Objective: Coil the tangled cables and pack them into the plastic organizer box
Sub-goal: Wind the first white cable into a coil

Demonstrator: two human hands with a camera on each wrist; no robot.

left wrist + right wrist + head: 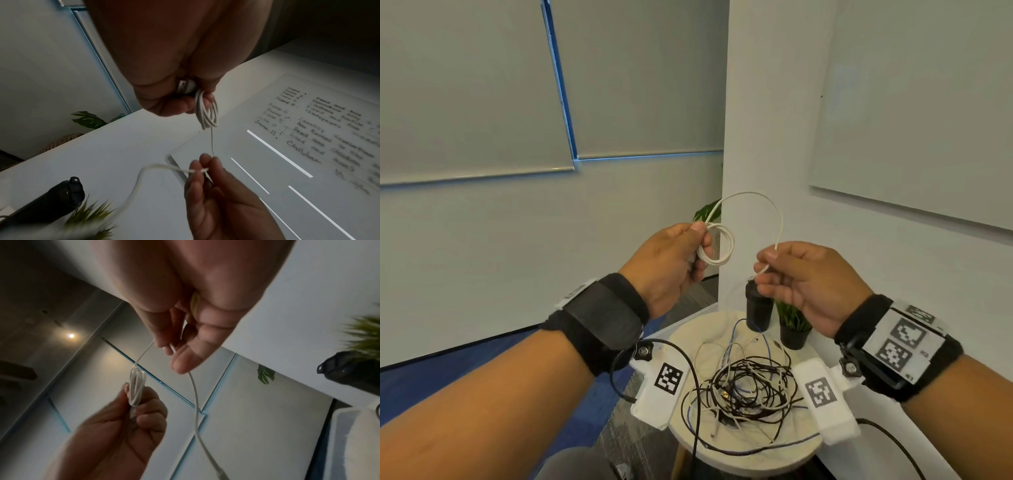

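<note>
My left hand pinches a small coil of white cable held up at chest height; its USB plug sits tucked in my fingers. From the coil a free loop of the white cable arches up and over to my right hand, which pinches it between thumb and fingers. The cable's tail hangs below the right hand. Beneath both hands a tangle of black, white and blue cables lies on a round white table. No organizer box shows in any view.
A black cylinder-shaped object and a small potted plant stand at the table's back edge by the white wall. A whiteboard with writing hangs on the right. Blue carpet lies to the left.
</note>
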